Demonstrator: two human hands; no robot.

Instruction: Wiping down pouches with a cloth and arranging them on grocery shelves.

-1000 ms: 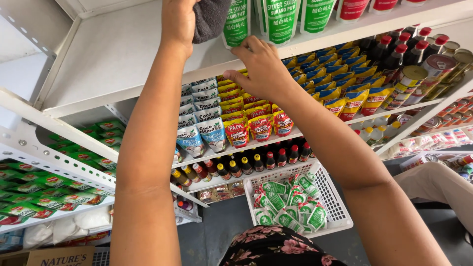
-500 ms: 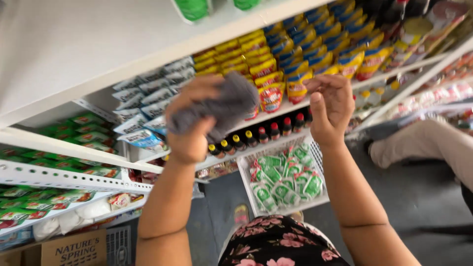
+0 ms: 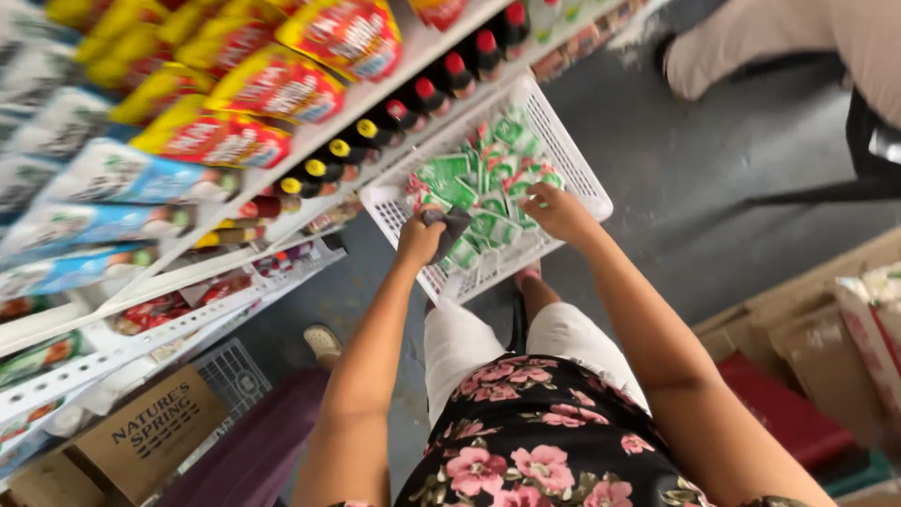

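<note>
My left hand (image 3: 419,240) is closed around a dark grey cloth (image 3: 450,223) and rests over the near side of a white plastic basket (image 3: 574,161). The basket is full of small green and white packets (image 3: 477,184). Over those packets my right hand (image 3: 557,212) reaches in, its fingers bent and touching one of them; I cannot tell whether it grips one.
White shelves (image 3: 282,246) on the left hold red and yellow pouches (image 3: 282,84), blue-white pouches (image 3: 122,174) and dark bottles with red and yellow caps (image 3: 413,99). A cardboard box (image 3: 141,434) sits low left. More boxes (image 3: 826,329) lie at right. Another person's leg (image 3: 751,42) is top right.
The view has swung down from the upper shelves to the basket. Both hands came down; the left still holds the cloth, and the right now reaches into the packets.
</note>
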